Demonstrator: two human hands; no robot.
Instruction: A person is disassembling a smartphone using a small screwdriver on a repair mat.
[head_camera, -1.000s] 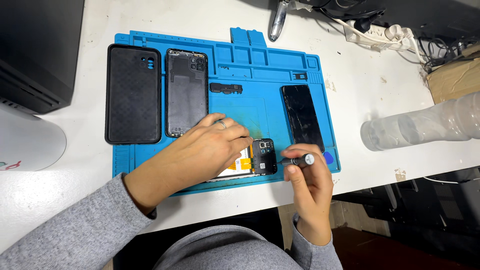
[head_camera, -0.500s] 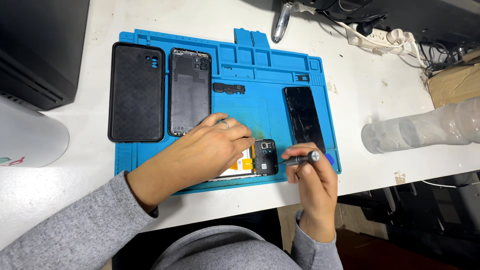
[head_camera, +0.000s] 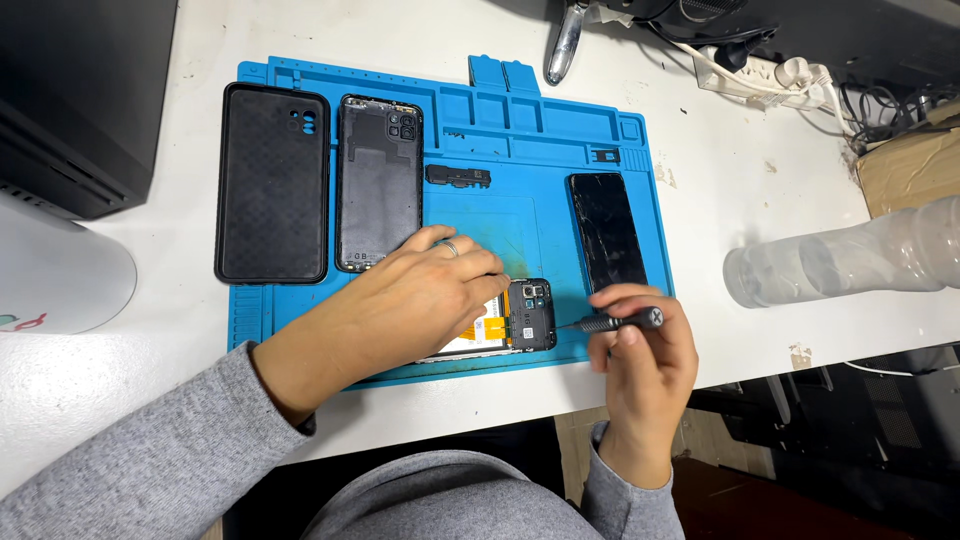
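On a white, scuffed table (head_camera: 730, 200), a blue rubbery ridged mat (head_camera: 560, 130) carries an opened phone (head_camera: 510, 320) at its near edge, where the left hand (head_camera: 420, 300) presses curled fingers on it and the right hand (head_camera: 640, 360) pinches a slim dark screwdriver (head_camera: 610, 322).

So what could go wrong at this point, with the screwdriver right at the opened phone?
The screwdriver in the right hand points at the opened phone; a slip might gouge its exposed parts. The left hand covers most of that phone, so shifting pressure could perhaps nudge it off line. The phone lies near the front edge of the blue mat, where loose small parts might roll off.
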